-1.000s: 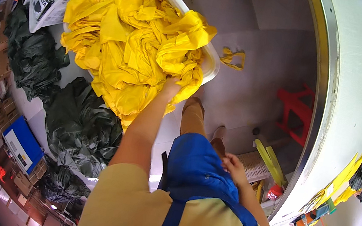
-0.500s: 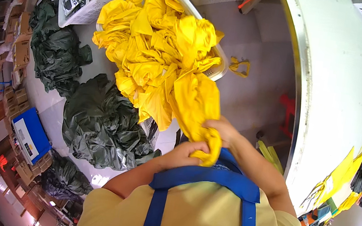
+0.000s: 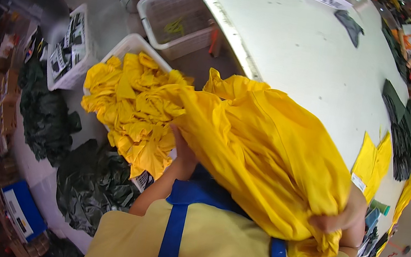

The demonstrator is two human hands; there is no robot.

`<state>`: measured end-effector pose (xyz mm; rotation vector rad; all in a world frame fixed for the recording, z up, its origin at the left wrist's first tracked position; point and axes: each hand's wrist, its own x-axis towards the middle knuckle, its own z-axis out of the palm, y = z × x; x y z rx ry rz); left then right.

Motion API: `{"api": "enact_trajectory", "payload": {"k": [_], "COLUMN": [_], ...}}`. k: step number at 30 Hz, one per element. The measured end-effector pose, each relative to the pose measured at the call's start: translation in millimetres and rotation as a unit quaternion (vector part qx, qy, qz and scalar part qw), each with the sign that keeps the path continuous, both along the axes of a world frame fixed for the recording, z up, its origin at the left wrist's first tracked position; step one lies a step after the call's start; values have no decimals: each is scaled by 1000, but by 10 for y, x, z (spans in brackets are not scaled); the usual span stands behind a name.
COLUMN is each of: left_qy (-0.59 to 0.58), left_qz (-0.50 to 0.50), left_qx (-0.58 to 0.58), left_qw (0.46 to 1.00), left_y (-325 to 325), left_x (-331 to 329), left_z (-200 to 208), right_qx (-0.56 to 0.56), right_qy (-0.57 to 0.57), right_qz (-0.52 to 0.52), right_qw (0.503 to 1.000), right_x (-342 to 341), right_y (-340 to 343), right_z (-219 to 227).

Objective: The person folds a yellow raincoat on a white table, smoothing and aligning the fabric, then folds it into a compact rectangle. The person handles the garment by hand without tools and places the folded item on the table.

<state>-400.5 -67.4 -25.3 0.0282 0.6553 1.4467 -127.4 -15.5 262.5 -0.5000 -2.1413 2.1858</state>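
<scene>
A large yellow garment [image 3: 265, 153] of smooth, pliable cloth stretches across my front, from the pile on the left out to the right. At its right end my right hand [image 3: 338, 217] is closed on a bunched part of it, slightly blurred. My left hand [image 3: 185, 149] holds its near edge by the pile, its fingers partly hidden by the cloth. Crumpled yellow garments [image 3: 138, 97] heap over a white plastic basket [image 3: 136, 42] at the left, and the held garment lies against this heap.
A white worktable [image 3: 282, 39] runs along the far right, with yellow pieces [image 3: 371, 158] and dark green pieces [image 3: 397, 125] on it. Behind the heap stands another white basket [image 3: 150, 19]. Dark green heaps [image 3: 93, 186] lie at the left near a basket of packets [image 3: 71, 47]. Other people are farther off.
My right hand has moved right, drawing the yellow garment out wide from a twisted bunch. My left hand has shifted left toward the pile. The view has turned toward the worktable.
</scene>
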Motion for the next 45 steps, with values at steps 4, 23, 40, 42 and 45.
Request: {"api": "enact_trajectory", "payload": {"k": [4, 23, 40, 42, 45], "left_qy": [126, 354, 149, 288, 719], "left_qz": [47, -353, -464, -393, -184], "left_qx": [65, 621, 30, -89, 171], "left_qw": [989, 604, 873, 869, 647], "left_y": [577, 3410, 4411, 4798, 4546], "left_x": [175, 5156, 3366, 3316, 3643], "left_z": [812, 4299, 312, 236, 57], "right_qx": [93, 89, 86, 301, 297], "right_qy": [63, 218, -411, -394, -415], "right_qz": [80, -809, -871, -826, -783], "right_qw": [990, 539, 255, 268, 355], "right_x": [1389, 3225, 3397, 3266, 3367], "right_y": [-301, -30, 215, 577, 1268], "right_z": [23, -1017, -3021, -2515, -2554]}}
